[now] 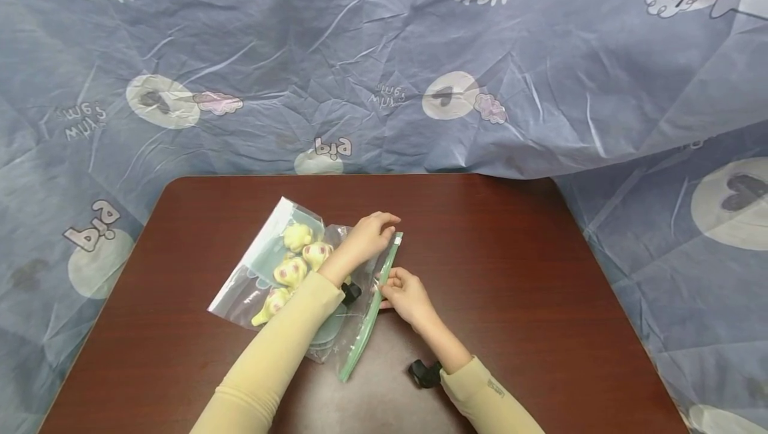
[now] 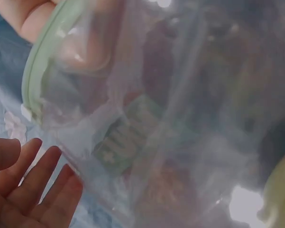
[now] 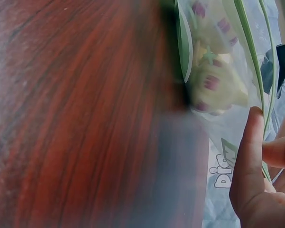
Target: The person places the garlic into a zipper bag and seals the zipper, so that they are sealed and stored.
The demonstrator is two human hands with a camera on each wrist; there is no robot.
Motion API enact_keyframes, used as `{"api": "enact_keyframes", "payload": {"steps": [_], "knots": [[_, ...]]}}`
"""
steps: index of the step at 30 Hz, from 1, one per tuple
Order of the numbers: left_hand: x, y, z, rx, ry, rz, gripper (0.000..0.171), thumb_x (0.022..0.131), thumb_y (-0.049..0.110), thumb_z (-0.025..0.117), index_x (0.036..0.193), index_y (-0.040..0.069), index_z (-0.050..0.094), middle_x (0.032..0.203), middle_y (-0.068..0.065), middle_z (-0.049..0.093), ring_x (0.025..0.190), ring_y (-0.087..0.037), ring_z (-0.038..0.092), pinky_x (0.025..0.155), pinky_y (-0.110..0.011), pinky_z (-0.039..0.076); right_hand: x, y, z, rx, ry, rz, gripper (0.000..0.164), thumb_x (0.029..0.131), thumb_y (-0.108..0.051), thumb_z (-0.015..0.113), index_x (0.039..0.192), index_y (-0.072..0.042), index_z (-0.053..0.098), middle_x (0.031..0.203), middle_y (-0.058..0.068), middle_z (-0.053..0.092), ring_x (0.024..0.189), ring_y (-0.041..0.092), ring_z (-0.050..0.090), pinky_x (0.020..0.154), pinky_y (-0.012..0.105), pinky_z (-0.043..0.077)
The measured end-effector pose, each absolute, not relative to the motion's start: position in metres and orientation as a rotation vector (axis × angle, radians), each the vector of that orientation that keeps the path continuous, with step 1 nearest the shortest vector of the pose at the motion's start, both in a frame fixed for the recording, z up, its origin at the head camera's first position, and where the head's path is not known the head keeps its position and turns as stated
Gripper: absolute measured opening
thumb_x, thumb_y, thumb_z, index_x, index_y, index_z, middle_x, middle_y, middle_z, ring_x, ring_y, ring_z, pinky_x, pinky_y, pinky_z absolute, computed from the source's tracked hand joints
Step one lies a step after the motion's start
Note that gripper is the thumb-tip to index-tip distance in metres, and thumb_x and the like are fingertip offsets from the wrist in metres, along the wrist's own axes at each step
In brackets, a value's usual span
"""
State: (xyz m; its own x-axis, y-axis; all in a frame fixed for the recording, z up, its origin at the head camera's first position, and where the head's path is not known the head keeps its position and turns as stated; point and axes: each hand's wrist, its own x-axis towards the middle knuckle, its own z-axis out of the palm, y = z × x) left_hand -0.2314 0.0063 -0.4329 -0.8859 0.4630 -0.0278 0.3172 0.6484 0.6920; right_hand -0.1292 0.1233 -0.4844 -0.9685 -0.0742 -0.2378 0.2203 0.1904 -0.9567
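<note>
A clear zip bag (image 1: pixel 247 257) with a white band at one end and a green zip strip (image 1: pixel 366 327) at the other lies slanted on the table. Several pale yellow toys with pinkish marks (image 1: pixel 291 271) are inside it. My right hand (image 1: pixel 408 294) pinches the green strip between thumb and fingers, near its middle. At the strip's far end sits a small white slider (image 2: pixel 26 112). My left hand (image 1: pixel 367 237) reaches across the bag beside that end; its fingers (image 2: pixel 35 178) are spread and loosely straight, fingertips right at the bag's side edge.
The reddish-brown table (image 1: pixel 510 254) extends on both sides of the bag. Behind it hangs a blue-grey printed cloth (image 1: pixel 360 54). A black wrist camera (image 1: pixel 425 374) is worn at the right wrist, another (image 1: pixel 351 293) at the left.
</note>
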Motion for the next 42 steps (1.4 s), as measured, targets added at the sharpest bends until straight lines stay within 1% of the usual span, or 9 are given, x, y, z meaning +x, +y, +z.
{"api": "enact_keyframes", "payload": {"steps": [5, 10, 14, 20, 26, 30, 35, 39, 42], "knots": [[-0.233, 0.012, -0.439, 0.657, 2.653, 1.032, 0.029, 0.102, 0.014, 0.05, 0.128, 0.01, 0.063, 0.132, -0.008, 0.063, 0.118, -0.025, 0.06, 0.097, -0.04, 0.048, -0.129, 0.124, -0.485, 0.139, 2.213, -1.896, 0.024, 0.093, 0.001, 0.057, 0.116, 0.008, 0.058, 0.107, 0.024, 0.069, 0.089, 0.025, 0.073, 0.072, 0.038, 0.06], [-0.234, 0.014, -0.441, 0.656, 2.641, 1.011, 0.026, 0.103, 0.014, 0.05, 0.123, 0.01, 0.065, 0.124, -0.008, 0.066, 0.105, -0.023, 0.063, 0.089, -0.038, 0.05, -0.129, 0.125, -0.485, 0.141, 2.232, -1.891, 0.023, 0.093, 0.002, 0.057, 0.115, 0.008, 0.059, 0.103, 0.022, 0.07, 0.087, 0.023, 0.073, 0.071, 0.038, 0.06], [-0.235, 0.015, -0.442, 0.661, 2.671, 1.012, 0.021, 0.101, 0.013, 0.053, 0.114, 0.008, 0.068, 0.114, -0.01, 0.068, 0.099, -0.024, 0.064, 0.087, -0.038, 0.051, -0.129, 0.126, -0.486, 0.139, 2.251, -1.881, 0.023, 0.093, 0.002, 0.056, 0.115, 0.008, 0.059, 0.1, 0.022, 0.07, 0.083, 0.02, 0.072, 0.07, 0.04, 0.06], [-0.238, 0.016, -0.441, 0.651, 2.694, 1.008, 0.015, 0.1, 0.01, 0.054, 0.104, 0.007, 0.068, 0.1, -0.01, 0.065, 0.091, -0.023, 0.059, 0.082, -0.035, 0.049, -0.128, 0.126, -0.481, 0.141, 2.26, -1.879, 0.023, 0.092, 0.003, 0.057, 0.114, 0.01, 0.059, 0.096, 0.023, 0.07, 0.078, 0.018, 0.072, 0.07, 0.042, 0.06], [-0.239, 0.016, -0.442, 0.618, 2.687, 1.02, 0.013, 0.1, 0.011, 0.056, 0.103, 0.008, 0.068, 0.1, -0.01, 0.066, 0.088, -0.022, 0.058, 0.08, -0.034, 0.049, -0.135, 0.129, -0.483, 0.204, 2.331, -1.822, 0.023, 0.095, -0.009, 0.061, 0.112, 0.006, 0.061, 0.091, 0.016, 0.072, 0.065, 0.011, 0.067, 0.071, 0.041, 0.06], [-0.24, 0.016, -0.443, 0.582, 2.669, 1.038, 0.013, 0.1, 0.011, 0.056, 0.104, 0.009, 0.068, 0.099, -0.009, 0.066, 0.085, -0.02, 0.058, 0.078, -0.032, 0.049, -0.147, 0.133, -0.479, 0.289, 2.421, -1.788, 0.03, 0.097, -0.017, 0.061, 0.117, 0.005, 0.06, 0.097, 0.018, 0.072, 0.071, 0.019, 0.07, 0.075, 0.041, 0.059], [-0.242, 0.017, -0.444, 0.545, 2.662, 1.075, 0.011, 0.099, 0.01, 0.056, 0.103, 0.008, 0.066, 0.094, -0.008, 0.068, 0.079, -0.018, 0.06, 0.071, -0.028, 0.049, -0.166, 0.136, -0.472, 0.395, 2.5, -1.818, 0.03, 0.097, -0.018, 0.059, 0.116, 0.004, 0.062, 0.097, 0.02, 0.072, 0.081, 0.029, 0.072, 0.077, 0.039, 0.059], [-0.241, 0.017, -0.444, 0.517, 2.65, 1.094, 0.009, 0.099, 0.011, 0.057, 0.103, 0.008, 0.065, 0.093, -0.008, 0.068, 0.071, -0.016, 0.058, 0.063, -0.024, 0.045, -0.178, 0.138, -0.47, 0.432, 2.535, -1.817, 0.03, 0.098, -0.021, 0.059, 0.115, 0.004, 0.063, 0.099, 0.02, 0.072, 0.079, 0.022, 0.071, 0.08, 0.04, 0.059], [-0.241, 0.016, -0.443, 0.52, 2.66, 1.101, 0.008, 0.099, 0.012, 0.058, 0.102, 0.008, 0.065, 0.091, -0.007, 0.069, 0.069, -0.014, 0.057, 0.061, -0.023, 0.044, -0.183, 0.139, -0.47, 0.437, 2.54, -1.8, 0.031, 0.099, -0.024, 0.06, 0.114, 0.002, 0.065, 0.101, 0.02, 0.072, 0.078, 0.018, 0.07, 0.083, 0.042, 0.058]]}}
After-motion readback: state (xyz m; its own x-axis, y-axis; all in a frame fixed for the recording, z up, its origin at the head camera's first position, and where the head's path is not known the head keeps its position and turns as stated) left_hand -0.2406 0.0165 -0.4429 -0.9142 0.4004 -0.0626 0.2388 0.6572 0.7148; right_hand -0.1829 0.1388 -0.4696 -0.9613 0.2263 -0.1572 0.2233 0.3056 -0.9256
